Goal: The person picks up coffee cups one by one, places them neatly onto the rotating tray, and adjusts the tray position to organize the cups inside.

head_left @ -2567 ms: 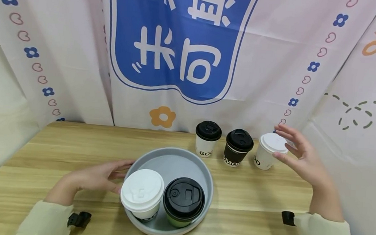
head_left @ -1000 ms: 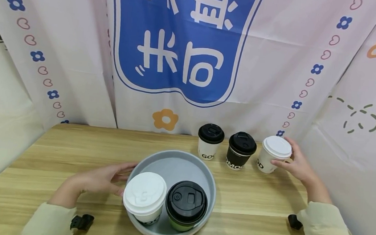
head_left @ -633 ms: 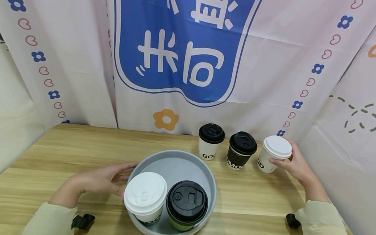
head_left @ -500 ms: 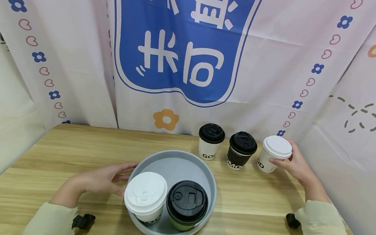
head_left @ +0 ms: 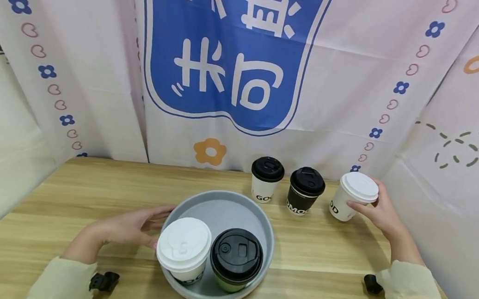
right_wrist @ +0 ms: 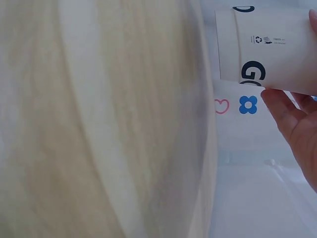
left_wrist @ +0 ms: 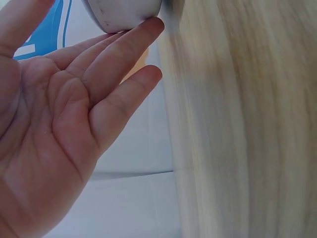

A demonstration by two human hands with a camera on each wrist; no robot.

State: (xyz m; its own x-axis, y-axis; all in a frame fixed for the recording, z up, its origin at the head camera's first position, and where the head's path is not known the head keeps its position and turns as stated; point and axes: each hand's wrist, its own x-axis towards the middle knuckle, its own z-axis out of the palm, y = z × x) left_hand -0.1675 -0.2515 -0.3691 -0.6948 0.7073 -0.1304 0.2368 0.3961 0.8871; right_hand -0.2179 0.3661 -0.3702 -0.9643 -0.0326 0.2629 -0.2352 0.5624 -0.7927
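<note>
In the head view my right hand [head_left: 381, 208] grips a small white paper cup [head_left: 342, 204] with a white lid, thumb in front and fingers behind. That cup leans slightly; the right wrist view shows its printed side [right_wrist: 272, 47]. My left hand [head_left: 130, 225] touches the left rim of a round grey tray [head_left: 223, 206] with nearly straight fingers. In the left wrist view the fingertips [left_wrist: 153, 27] meet the tray's underside edge [left_wrist: 124, 12]. On the tray stand a larger white-lidded cup [head_left: 184, 245] and a green cup with a black lid [head_left: 237, 256].
Left of the held cup stand a black cup with a black lid [head_left: 305, 191] and a white cup with a black lid [head_left: 265, 179], along the back of the wooden table [head_left: 311, 252]. A printed cloth [head_left: 352, 83] hangs behind.
My right hand came in from above, closed around the white-lidded small cup, and has now shifted it slightly right and tilted it. The left hand has stayed at the tray.
</note>
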